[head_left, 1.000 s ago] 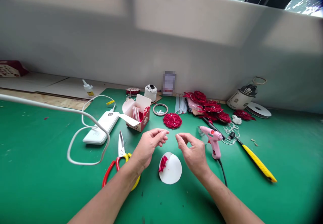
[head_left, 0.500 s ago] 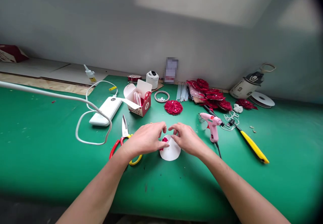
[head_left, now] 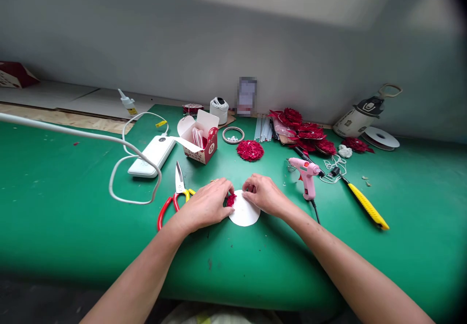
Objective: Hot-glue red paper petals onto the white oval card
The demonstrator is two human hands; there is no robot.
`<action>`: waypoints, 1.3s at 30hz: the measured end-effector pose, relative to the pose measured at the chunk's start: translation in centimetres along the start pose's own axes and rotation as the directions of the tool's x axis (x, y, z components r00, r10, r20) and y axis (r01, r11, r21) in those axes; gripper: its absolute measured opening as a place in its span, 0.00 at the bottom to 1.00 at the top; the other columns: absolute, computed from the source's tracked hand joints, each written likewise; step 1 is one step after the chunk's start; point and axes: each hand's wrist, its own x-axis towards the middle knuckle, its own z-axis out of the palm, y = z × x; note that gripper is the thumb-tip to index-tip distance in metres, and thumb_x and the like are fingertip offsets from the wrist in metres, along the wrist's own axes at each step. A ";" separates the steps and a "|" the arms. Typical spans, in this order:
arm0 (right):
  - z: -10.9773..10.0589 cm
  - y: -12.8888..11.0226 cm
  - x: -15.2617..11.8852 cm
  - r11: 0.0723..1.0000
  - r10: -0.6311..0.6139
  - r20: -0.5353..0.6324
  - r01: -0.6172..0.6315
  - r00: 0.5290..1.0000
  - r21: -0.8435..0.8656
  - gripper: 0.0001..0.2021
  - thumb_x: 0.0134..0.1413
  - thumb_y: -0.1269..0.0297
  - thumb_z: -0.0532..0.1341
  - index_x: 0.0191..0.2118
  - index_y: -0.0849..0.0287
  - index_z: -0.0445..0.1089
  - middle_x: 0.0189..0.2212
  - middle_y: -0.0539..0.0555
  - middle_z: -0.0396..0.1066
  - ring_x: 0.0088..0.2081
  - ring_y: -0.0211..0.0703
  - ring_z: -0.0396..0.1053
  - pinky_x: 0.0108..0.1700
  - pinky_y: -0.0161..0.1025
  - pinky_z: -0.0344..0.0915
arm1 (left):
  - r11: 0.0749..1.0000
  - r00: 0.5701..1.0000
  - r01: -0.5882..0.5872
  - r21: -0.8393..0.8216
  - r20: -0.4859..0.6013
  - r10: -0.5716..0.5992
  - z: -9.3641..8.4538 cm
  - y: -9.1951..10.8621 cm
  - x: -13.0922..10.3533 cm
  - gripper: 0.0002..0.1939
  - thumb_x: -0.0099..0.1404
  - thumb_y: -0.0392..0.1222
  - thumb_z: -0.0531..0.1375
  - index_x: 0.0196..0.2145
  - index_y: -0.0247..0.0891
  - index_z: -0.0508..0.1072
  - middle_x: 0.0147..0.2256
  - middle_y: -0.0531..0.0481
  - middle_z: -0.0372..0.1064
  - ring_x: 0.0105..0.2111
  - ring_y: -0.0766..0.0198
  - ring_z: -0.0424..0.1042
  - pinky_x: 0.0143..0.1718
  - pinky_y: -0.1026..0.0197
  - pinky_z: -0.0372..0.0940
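A round white paper disc [head_left: 246, 214] lies on the green table in front of me. At its left edge sits a small crumpled red fabric piece [head_left: 231, 200]. My left hand [head_left: 208, 202] closes on this piece, fingers above and thumb below. My right hand [head_left: 267, 195] is curled at the disc's upper right edge, with thumb and fingertips pinching it. Just beyond the hands rests a red ruffled rosette [head_left: 250, 150]. Scissors [head_left: 179, 192] with red and yellow handles lie beside my left wrist, partly behind it.
A pink glue gun [head_left: 306, 175] and a yellow utility knife [head_left: 367, 207] are on the right. Behind stand an open box [head_left: 200, 153], a tape ring [head_left: 233, 135], clear glue sticks [head_left: 263, 128] and piled red rosettes [head_left: 310, 132]. A white power bank [head_left: 152, 156] with its cable lies left.
The disc now lies flatter, showing more of its face. My left hand has shifted slightly left with the red piece, and my right fingers have come down onto the disc's edge.
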 end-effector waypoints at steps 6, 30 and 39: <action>0.4 0.1 0.0 1.000 0.017 -0.013 -0.017 1.000 -0.008 0.02 0.51 0.70 0.65 0.33 0.57 0.74 0.31 0.50 0.68 0.30 0.38 0.66 0.33 0.34 0.57 | 0.971 0.985 0.115 0.209 -0.149 -0.084 1.8 1.6 1.0 0.06 0.61 0.40 0.54 0.37 0.39 0.64 0.37 0.45 0.68 0.39 0.53 0.67 0.35 0.56 0.59; 0.1 -0.2 -0.3 0.999 0.052 -0.002 -0.052 0.999 0.010 0.03 0.53 0.72 0.64 0.35 0.59 0.74 0.31 0.50 0.66 0.31 0.37 0.65 0.33 0.35 0.56 | 0.986 0.984 0.100 0.134 -0.159 -0.079 2.3 1.0 0.9 0.04 0.63 0.41 0.52 0.36 0.39 0.64 0.36 0.46 0.65 0.38 0.54 0.66 0.37 0.54 0.60; 0.6 -0.2 -0.9 1.000 0.005 -0.026 -0.005 1.000 0.002 0.06 0.57 0.72 0.61 0.36 0.57 0.75 0.33 0.50 0.65 0.33 0.37 0.65 0.36 0.34 0.58 | 0.990 0.994 0.031 0.139 -0.112 -0.015 2.5 0.1 0.9 0.04 0.64 0.37 0.51 0.35 0.39 0.65 0.37 0.46 0.63 0.40 0.54 0.65 0.40 0.53 0.61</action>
